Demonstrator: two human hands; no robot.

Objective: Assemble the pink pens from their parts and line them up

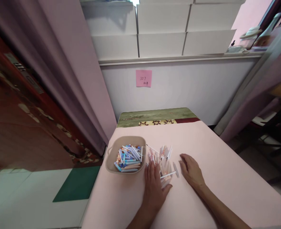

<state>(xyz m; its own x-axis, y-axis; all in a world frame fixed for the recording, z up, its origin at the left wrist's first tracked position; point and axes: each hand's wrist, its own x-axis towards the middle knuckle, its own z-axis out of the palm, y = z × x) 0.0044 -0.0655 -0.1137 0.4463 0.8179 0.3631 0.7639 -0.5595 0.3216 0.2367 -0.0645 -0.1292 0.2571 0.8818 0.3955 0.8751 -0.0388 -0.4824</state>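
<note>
Evidently the work sits on a table with a smooth, pale pink cover (216,178), its far end leaving a green strip (154,115) bare, along with a yellow band of dark star shapes and a dark red patch at right. On the cover, near the middle, lies a loose pile of pens (165,157), mostly pale pink and white. Just left of it stands a beige bin (110,163) holding blue, lilac, white and peach pens (128,159).

The left hand (155,183) rests palm down at the near left of the pile, fingers stretched and together, thumb spread; whether they press on any pen is hidden. The right hand (191,170) lies to the right, fingers loosely extended and holding nothing, and one grey pen (176,169) lies between it and the pile.

Beyond the table, a pink note (143,78) with handwriting is stuck on a pale wall (190,89), under a ledge (178,58) and white panels (163,44). Lilac curtains (71,63) hang on both sides; at far left is a reddish-brown door (23,133), above a pale floor (18,190) with a green patch (76,183).
</note>
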